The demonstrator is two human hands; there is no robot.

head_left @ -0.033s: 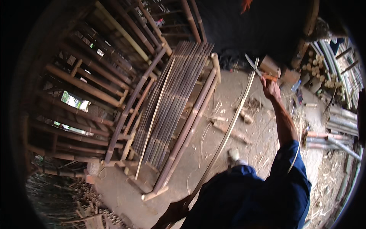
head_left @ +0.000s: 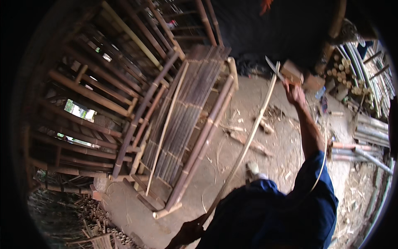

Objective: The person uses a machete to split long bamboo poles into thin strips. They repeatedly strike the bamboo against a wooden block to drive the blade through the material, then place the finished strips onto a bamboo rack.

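Observation:
A long, pale bamboo strip (head_left: 251,139) runs slantwise from my left hand up toward the knife. At the lower edge my left hand (head_left: 190,230), dark in shadow, is closed around the strip's near part. Stretched out ahead, my right hand (head_left: 295,94) grips the handle of a knife (head_left: 272,66). The blade points up and to the left, crossing the strip close to its far end. Whether the edge touches the strip I cannot tell.
A bamboo bench (head_left: 192,91) with a slatted seat stands to the left, a loose thin strip (head_left: 168,120) lying on it. Split bamboo pieces (head_left: 251,143) and shavings litter the floor. Bamboo poles (head_left: 369,137) are stacked at right, near cardboard boxes (head_left: 293,71).

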